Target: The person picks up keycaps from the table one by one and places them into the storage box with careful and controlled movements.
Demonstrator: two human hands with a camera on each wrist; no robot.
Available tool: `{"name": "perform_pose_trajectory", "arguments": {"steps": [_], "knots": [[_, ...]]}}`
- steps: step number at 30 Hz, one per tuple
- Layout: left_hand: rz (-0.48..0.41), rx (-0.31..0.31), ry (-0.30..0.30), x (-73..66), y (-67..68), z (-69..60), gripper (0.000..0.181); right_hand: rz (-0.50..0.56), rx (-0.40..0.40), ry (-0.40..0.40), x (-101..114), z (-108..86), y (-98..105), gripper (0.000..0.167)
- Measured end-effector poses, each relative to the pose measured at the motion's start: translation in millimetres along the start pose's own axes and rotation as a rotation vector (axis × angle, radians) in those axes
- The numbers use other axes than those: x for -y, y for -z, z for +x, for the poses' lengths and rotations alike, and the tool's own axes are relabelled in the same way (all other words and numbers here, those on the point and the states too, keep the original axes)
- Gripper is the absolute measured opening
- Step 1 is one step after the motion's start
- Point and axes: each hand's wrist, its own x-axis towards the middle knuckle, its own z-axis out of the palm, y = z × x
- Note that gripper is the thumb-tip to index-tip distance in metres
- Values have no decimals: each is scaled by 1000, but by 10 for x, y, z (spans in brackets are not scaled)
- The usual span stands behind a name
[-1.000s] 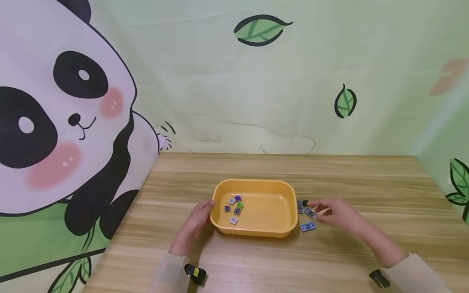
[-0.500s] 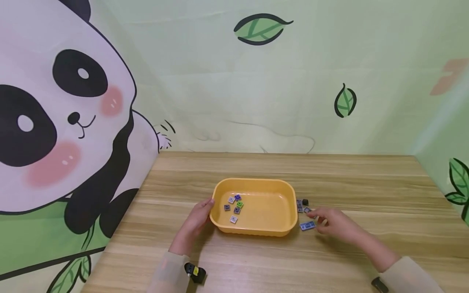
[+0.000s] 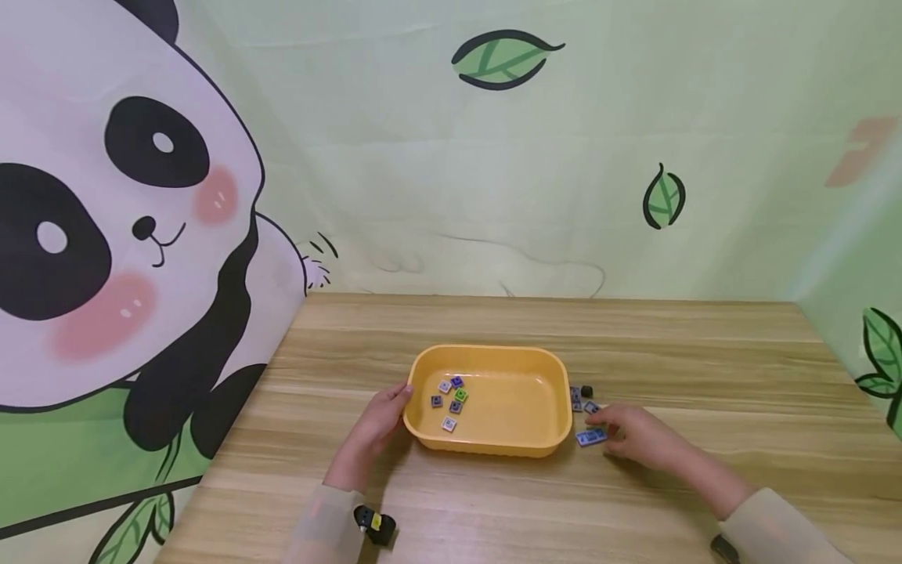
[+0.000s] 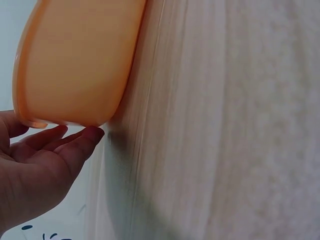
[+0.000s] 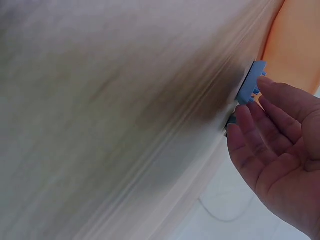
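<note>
My left hand grips the left end of a yellow-orange plastic tray, thumb at the rim and fingers against the outer wall. In the left wrist view, the fingertips touch the tray's lower corner. Beyond the tray's right end, my right hand is at a blue rectangular building-block plate lying on the table. The right wrist view has the thumb at the studded side of the blue plate and loosely bent fingers by its lower end; no firm pinch shows.
Several small square block pieces, white, blue, green and grey, lie in the tray's left part. Outside its right end are a grey plate, a smaller grey piece and a black piece on the wooden table.
My right hand has shifted slightly nearer, from around the small grey piece to the blue plate. That grey piece stays on the table. My left hand and the tray have kept their places.
</note>
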Motion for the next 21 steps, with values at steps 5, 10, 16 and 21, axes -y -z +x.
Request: {"name": "perform_pose_trajectory", "arguments": {"steps": [5, 10, 16, 21], "knots": [[-4, 17, -36, 42, 38, 11, 63, -35, 0, -9, -1, 23, -14, 38], [38, -39, 24, -30, -28, -24, 52, -45, 7, -25, -4, 56, -21, 36], [65, -61, 38, -61, -52, -38, 51, -78, 2, -28, -13, 89, -33, 34], [68, -62, 38, -59, -43, -27, 50, -116, -20, 10, -20, 108, -44, 30]]}}
